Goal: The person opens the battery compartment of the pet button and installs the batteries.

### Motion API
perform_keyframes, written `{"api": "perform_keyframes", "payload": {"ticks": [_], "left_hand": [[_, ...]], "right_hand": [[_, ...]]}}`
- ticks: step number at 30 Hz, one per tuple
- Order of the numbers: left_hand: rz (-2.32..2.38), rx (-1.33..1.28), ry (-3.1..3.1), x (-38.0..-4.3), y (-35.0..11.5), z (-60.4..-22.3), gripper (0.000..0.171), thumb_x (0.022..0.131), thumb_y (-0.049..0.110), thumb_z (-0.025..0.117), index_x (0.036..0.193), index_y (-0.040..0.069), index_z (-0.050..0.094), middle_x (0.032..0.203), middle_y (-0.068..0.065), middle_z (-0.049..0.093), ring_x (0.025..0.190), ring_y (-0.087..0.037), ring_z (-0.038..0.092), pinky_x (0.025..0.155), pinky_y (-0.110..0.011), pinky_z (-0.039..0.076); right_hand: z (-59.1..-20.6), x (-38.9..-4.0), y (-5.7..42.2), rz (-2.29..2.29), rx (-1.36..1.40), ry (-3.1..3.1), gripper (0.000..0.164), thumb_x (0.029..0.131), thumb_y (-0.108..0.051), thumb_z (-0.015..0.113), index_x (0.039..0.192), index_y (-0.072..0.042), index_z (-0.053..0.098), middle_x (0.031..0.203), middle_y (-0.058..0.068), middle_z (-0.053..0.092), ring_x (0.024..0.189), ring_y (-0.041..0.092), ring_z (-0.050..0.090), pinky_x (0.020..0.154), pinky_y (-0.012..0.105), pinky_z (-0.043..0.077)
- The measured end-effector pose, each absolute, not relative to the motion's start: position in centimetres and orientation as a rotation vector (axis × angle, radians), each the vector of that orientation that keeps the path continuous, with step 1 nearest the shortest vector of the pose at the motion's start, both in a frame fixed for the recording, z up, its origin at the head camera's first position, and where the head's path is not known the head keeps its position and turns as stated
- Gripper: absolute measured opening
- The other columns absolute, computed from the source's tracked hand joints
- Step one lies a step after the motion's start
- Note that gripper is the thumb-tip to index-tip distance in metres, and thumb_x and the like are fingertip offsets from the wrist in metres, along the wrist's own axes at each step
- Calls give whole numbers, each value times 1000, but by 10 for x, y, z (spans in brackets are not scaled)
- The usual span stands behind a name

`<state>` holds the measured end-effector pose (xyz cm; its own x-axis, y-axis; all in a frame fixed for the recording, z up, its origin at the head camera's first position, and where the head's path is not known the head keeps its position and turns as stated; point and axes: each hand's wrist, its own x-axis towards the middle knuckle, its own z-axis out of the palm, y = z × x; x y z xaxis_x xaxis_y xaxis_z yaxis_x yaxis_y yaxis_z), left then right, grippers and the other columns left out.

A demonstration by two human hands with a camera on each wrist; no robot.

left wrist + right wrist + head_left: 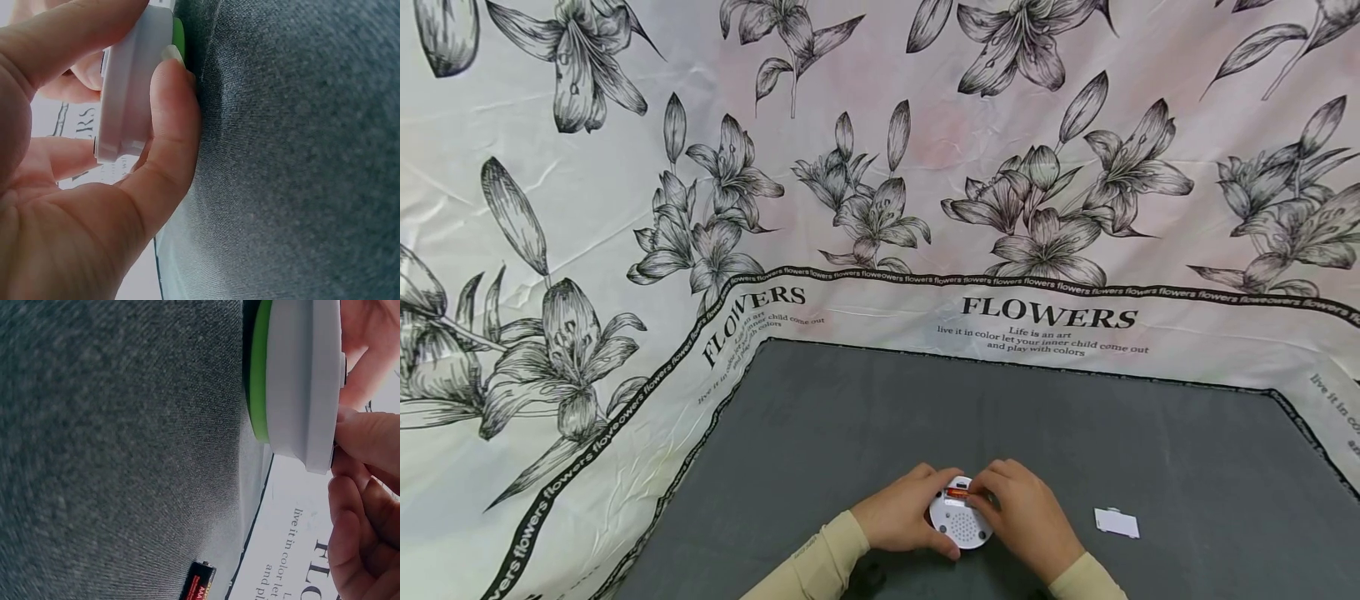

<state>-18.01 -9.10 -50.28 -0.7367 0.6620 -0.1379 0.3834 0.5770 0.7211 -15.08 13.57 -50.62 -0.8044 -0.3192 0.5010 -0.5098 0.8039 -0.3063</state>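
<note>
A round white device [964, 527] has its back turned up, showing small holes and a battery slot that stands uncovered. Along its underside runs a green part [258, 375]. My left hand [901, 510] grips the device by its edge, thumb and fingers on opposite sides. A reddish-orange battery [957, 493] lies in the slot. At the slot, the thumb and curled fingers of my right hand [1026, 517] pinch the battery's right end, which they partly hide. From the right wrist view, the fingertips are right at the device's back face.
Right of the hands, a small white cover [1116, 522] lies on the dark grey cloth [1000, 417]. An AAA battery [199, 581], black and red, lies on that cloth in the right wrist view. A white border [880, 308] with flower print and lettering surrounds the cloth.
</note>
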Motion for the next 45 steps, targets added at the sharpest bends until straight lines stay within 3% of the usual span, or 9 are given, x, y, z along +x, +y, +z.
{"api": "perform_keyframes", "payload": {"ticks": [9,16,21,26,34,45], "left_hand": [[975,853,2409,-180,-93,-503,93,85,40,94,164,30,45,128,4,57,90,-1,53,79,-19,49],[1026,911,2320,-180,-90,-505,88,88,40,93,162,36,46,129,12,59,100,2,51,82,-19,50],[1031,847,2340,-180,-89,-504,87,85,38,95,158,41,49,127,11,58,97,0,52,80,-20,50],[996,821,2370,-180,-90,-503,93,83,38,97,162,35,47,127,8,58,93,-1,53,81,-21,49],[958,759,2414,-179,-89,-505,99,81,42,98,164,32,46,130,6,58,97,-2,54,88,-23,47],[954,757,2420,-177,-88,-502,100,81,39,98,165,29,46,131,4,59,99,-2,55,90,-23,48]], "right_hand": [[-507,-153,131,616,681,-2456,31,67,-10,102,78,-25,78,79,-19,66,75,-3,56,65,23,51],[-511,-153,121,639,827,-2435,22,76,-10,97,84,-23,80,82,-19,69,78,-1,58,68,22,53],[-508,-152,127,683,781,-2442,27,73,-8,99,83,-24,80,82,-20,67,79,-4,56,68,21,52],[-500,-153,141,706,683,-2485,31,73,-7,99,85,-27,79,87,-20,66,82,-5,57,69,21,53],[-493,-155,172,640,477,-2694,24,84,-8,93,90,-28,80,91,-20,66,84,3,60,71,27,54],[-503,-152,203,574,379,-2923,17,84,-13,92,94,-23,83,97,-8,72,94,18,67,82,46,58]]}}
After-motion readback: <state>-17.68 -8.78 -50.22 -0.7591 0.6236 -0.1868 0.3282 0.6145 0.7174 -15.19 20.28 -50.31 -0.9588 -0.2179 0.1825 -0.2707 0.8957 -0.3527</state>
